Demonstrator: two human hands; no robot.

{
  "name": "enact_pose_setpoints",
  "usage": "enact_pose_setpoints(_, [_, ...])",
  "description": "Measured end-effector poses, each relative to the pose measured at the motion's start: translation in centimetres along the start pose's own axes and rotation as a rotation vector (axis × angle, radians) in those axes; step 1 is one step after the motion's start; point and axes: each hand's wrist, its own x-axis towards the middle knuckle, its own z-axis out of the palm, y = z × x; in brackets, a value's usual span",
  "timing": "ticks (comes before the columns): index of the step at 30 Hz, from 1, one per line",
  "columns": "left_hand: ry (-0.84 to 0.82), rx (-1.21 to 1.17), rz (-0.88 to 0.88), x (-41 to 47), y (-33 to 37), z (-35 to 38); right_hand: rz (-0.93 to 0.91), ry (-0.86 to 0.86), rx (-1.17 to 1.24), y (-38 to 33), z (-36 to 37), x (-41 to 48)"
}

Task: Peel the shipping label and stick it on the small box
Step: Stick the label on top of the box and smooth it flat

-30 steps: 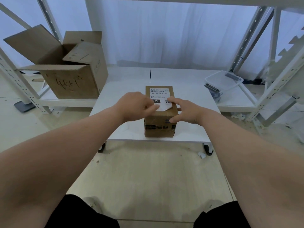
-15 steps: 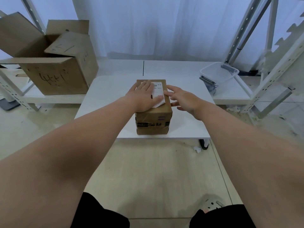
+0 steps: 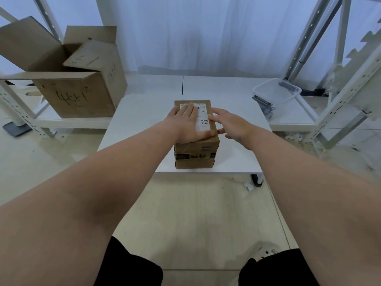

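A small brown cardboard box (image 3: 195, 154) stands near the front edge of the white table (image 3: 140, 120). A white shipping label (image 3: 204, 120) with a barcode and a QR code lies flat on the box's top. My left hand (image 3: 186, 125) rests palm down on the label's left half, fingers spread and flat, covering much of it. My right hand (image 3: 231, 123) lies open at the box's right top edge, its fingertips touching the label's right border. Neither hand grips anything.
A large open cardboard box (image 3: 80, 87) with handwritten marks sits on a low shelf at the left. A clear plastic bin (image 3: 276, 93) rests at the right. Metal rack uprights (image 3: 309, 44) flank both sides. A table caster (image 3: 256, 179) shows below.
The label's lifted near corner has been pressed flat onto the box top. My left hand slid forward and flattened over the label; my right hand opened and moved to the box's right edge.
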Motion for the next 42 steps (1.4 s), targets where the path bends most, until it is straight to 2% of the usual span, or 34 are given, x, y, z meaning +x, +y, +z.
enact_pose_setpoints(3, [0.003, 0.005, 0.017, -0.6, 0.1, 0.0, -0.011, 0.01, -0.018, 0.3, 0.1, 0.4])
enact_pose_setpoints(7, [0.013, 0.1, 0.217, -1.9, -0.3, 0.5, -0.063, 0.01, -0.046, 0.5, 0.6, 0.9])
enact_pose_setpoints(13, [-0.028, -0.031, 0.38, -3.8, -1.0, 0.2, -0.08, 0.034, -0.097, -0.3, 0.8, 0.7])
enact_pose_setpoints(15, [-0.071, -0.207, 0.328, -4.8, -0.8, -0.6, -0.067, 0.064, -0.116, -0.6, 1.0, 0.6])
enact_pose_setpoints(17, [-0.043, -0.491, 0.231, -5.8, -0.8, -1.7, -0.074, 0.106, -0.138, -0.4, 1.2, 0.6])
enact_pose_setpoints(19, [0.13, -0.834, 0.137, -6.3, -1.0, -2.5, -0.119, 0.16, -0.192, -0.2, 1.6, 0.5])
enact_pose_setpoints(21, [0.366, -0.86, 0.036, -5.8, -1.8, -2.8, -0.176, 0.221, -0.25, -0.2, 1.9, 0.6])
enact_pose_setpoints(23, [0.454, -0.747, -0.12, -4.7, -2.2, -2.5, -0.166, 0.281, -0.234, -0.4, 2.5, 0.8])
enact_pose_setpoints(24, [0.395, -0.739, -0.23, -4.1, -2.2, -2.1, -0.11, 0.289, -0.197, -0.6, 2.7, 1.0])
enact_pose_setpoints(26, [0.127, -0.842, -0.405, -3.3, -1.5, -0.9, 0.034, 0.244, -0.09, -0.8, 3.4, 1.5])
enact_pose_setpoints(28, [-0.019, -0.946, -0.389, -2.7, -0.9, 0.5, 0.108, 0.168, -0.044, -0.4, 4.1, 2.0])
enact_pose_setpoints(31, [-0.068, -1.015, -0.291, -2.4, -1.7, 1.1, 0.123, 0.122, -0.04, 0.3, 3.8, 2.7])
enact_pose_setpoints(34, [-0.188, -1.118, -0.176, -2.6, -3.0, 0.8, 0.125, 0.057, 0.021, 0.7, 3.1, 2.7])
enact_pose_setpoints(42, [-0.306, -1.266, -0.143, -3.1, -4.6, 0.2, 0.08, -0.095, 0.277, 1.5, 2.3, 1.7])
